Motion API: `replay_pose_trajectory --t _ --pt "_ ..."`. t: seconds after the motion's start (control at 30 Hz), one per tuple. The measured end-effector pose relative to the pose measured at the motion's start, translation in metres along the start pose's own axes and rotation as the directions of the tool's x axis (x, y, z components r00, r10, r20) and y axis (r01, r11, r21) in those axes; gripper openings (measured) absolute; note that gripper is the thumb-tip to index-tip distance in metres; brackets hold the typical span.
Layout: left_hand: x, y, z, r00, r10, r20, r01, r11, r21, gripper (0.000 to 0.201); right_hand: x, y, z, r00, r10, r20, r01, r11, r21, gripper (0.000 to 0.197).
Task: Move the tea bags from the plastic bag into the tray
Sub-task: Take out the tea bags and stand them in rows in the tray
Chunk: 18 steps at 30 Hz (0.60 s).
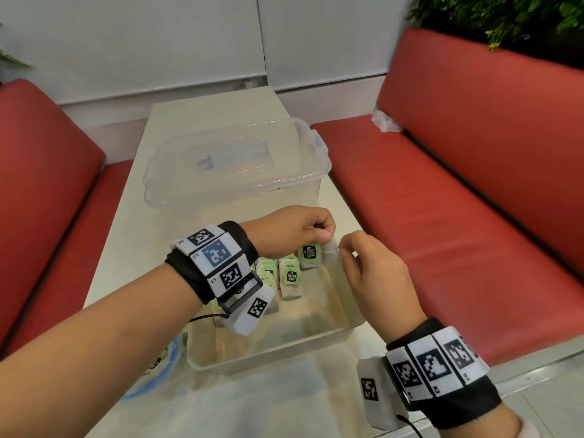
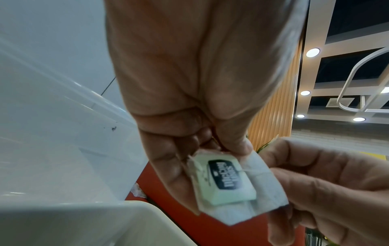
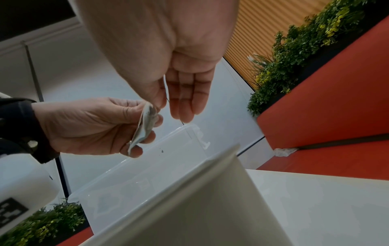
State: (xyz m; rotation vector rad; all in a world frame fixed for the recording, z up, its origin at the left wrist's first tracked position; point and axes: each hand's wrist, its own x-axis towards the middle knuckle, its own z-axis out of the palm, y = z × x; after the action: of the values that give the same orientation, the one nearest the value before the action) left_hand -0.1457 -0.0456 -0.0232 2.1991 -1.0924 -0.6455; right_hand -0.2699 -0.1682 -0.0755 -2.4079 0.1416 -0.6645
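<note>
A: Head view. Where is the tea bag?

B: The tea bag (image 1: 319, 252) hangs over the far right corner of the tray (image 1: 278, 352), above the bags already lying in the tray. The left hand (image 1: 289, 230) pinches its top edge; the right hand (image 1: 371, 267), just right of the tray's far corner, nips at its right edge or string. The plastic bag (image 1: 158, 371) lies left of the tray on the tabletop (image 1: 126, 222), and a clear lidded box (image 1: 234, 165) stands beyond the tray.

A: Left wrist view?

B: The left hand (image 2: 189, 116) has thumb and fingers closed on the upper end. The tea bag (image 2: 238, 186) shows thin paper, a green tag and a fine string: by judgement very light, limp and easily torn. The right hand (image 2: 328, 191) curls round its far edge.

A: Right wrist view?

B: Edge-on, the tea bag (image 3: 144, 126) bends in the left hand (image 3: 94, 126). The right hand (image 3: 168, 79) pinches with thumb and forefinger, other fingers straight. Hold the paper margin lightly, not the string alone.
</note>
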Motion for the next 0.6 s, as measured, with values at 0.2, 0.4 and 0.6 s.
replay_pose_trajectory --t 0.2,0.4,0.6 --pt "0.003 0.003 0.003 0.999 0.041 -0.006 -0.041 0.999 0.004 0.012 0.0 -0.008 0.001 0.985 0.167 0.032 -0.169 0.943 0.287 0.019" --pt "0.001 0.001 0.003 0.994 -0.067 0.087 0.09 0.953 -0.29 0.014 0.001 -0.003 -0.001 0.956 0.282 -0.076 -0.22 0.867 0.448 0.03" --pt "0.005 -0.006 -0.002 0.995 -0.078 0.055 0.093 0.927 -0.365 0.01 -0.003 0.006 0.004 0.939 0.344 -0.009 -0.303 0.84 0.45 0.032"
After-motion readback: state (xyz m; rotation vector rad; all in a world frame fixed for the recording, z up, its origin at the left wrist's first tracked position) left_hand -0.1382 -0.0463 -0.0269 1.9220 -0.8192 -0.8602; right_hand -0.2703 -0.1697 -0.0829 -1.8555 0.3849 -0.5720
